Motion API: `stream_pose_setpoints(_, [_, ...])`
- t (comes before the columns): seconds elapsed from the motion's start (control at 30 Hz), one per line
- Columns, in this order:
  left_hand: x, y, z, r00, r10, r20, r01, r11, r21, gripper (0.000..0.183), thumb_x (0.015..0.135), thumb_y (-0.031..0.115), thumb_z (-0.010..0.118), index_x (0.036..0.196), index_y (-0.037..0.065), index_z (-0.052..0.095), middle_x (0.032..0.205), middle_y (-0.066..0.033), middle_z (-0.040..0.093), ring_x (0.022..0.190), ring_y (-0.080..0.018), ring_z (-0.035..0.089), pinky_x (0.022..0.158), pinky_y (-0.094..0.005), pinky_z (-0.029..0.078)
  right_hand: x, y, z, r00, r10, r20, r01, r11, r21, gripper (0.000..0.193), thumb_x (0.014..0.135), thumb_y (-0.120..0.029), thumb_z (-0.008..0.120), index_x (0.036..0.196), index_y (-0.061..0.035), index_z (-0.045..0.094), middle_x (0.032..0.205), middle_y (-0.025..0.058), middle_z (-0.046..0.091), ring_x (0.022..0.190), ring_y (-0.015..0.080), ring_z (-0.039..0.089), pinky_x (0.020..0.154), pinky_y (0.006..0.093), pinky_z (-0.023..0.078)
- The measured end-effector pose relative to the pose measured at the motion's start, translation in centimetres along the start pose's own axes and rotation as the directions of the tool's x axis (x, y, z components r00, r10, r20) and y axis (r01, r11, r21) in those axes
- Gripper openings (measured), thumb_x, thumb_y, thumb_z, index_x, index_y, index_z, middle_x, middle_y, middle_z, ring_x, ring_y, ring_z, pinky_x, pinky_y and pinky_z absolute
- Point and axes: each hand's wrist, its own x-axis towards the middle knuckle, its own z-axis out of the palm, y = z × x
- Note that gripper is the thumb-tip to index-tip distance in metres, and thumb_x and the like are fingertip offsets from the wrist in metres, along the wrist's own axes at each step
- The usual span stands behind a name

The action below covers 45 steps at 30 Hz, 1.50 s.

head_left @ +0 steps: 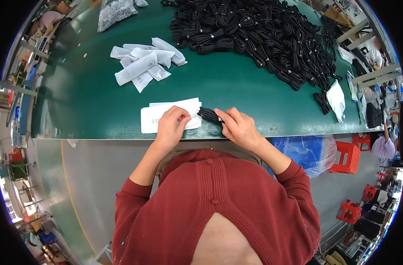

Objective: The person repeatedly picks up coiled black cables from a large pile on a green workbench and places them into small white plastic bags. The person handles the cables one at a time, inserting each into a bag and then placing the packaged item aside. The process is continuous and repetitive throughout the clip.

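Observation:
My left hand [171,125] pinches the edge of a flat white paper bag [190,106] on top of a small stack at the table's near edge. Just to its right, my right hand [239,128] grips a coiled black cable [207,113] by its right end. The cable's left end meets the bag's right edge; whether it is inside the opening I cannot tell. Farther off to the left lie several filled white bags [142,66] in a loose pile. A large heap of bundled black cables [254,35] covers the far right of the table.
The green table [91,101] ends just in front of me. A clear plastic bag of grey pieces [115,15] lies at the far left. On the right edge rests a crumpled white bag [336,100]. Below stand a plastic-covered blue bin [298,152] and a red stool [346,157].

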Motion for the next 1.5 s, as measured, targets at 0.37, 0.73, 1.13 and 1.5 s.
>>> stream_pose_setpoints(0.37, [0.6, -0.1, -0.6, 0.998, -0.045, -0.039, 0.037, 0.984, -0.173, 0.008, 0.085, -0.001, 0.068, 0.088, -0.002, 0.061, 0.083, -0.0095, 0.061, 0.074, -0.0176, 0.058, 0.071, -0.029, 0.049, 0.4, 0.0, -0.3, 0.995, -0.077, 0.07, 0.082, 0.994, -0.074, 0.048, 0.074, 0.0, 0.067, 0.121, -0.0046, 0.062, 0.086, 0.0077, 0.053, 0.061, 0.022, 0.057, 0.057, 0.0348, 0.051])
stream_pose_setpoints(0.73, [0.9, 1.0, -1.5, 0.971, 0.236, 0.032, -0.235, 0.971, -0.039, 0.009, 0.081, -0.001, 0.068, 0.086, 0.001, 0.061, 0.09, -0.0094, 0.061, 0.085, -0.0263, 0.057, 0.076, -0.0352, 0.047, 1.0, 0.0, -0.4, 0.962, 0.083, 0.258, -0.167, 0.931, 0.325, 0.037, 0.083, -0.004, 0.065, 0.119, -0.0031, 0.06, 0.089, 0.0113, 0.057, 0.072, 0.0268, 0.062, 0.066, 0.036, 0.053])
stream_pose_setpoints(1.13, [3.6, 3.2, -2.7, 0.959, 0.282, -0.039, -0.283, 0.959, -0.025, 0.011, 0.079, 0.002, 0.069, 0.085, 0.004, 0.059, 0.102, -0.0097, 0.06, 0.099, -0.0283, 0.055, 0.088, -0.0374, 0.044, 4.5, -1.7, 0.9, 0.981, 0.194, 0.018, -0.173, 0.825, 0.538, 0.028, 0.086, -0.006, 0.072, 0.112, -0.0048, 0.065, 0.104, 0.0108, 0.054, 0.079, 0.0198, 0.059, 0.07, 0.029, 0.05])
stream_pose_setpoints(1.5, [11.5, 0.9, -12.6, 0.808, 0.004, -0.589, -0.214, 0.934, -0.287, 0.027, 0.098, 0.014, 0.058, 0.121, 0.0, 0.058, 0.117, -0.0088, 0.062, 0.105, -0.0185, 0.06, 0.098, -0.0351, 0.045, 12.4, 11.4, 3.2, 0.937, 0.11, -0.332, -0.182, 0.964, -0.193, 0.037, 0.079, -0.01, 0.072, 0.114, -0.0036, 0.061, 0.114, 0.0112, 0.058, 0.101, 0.0323, 0.056, 0.085, 0.0425, 0.05])
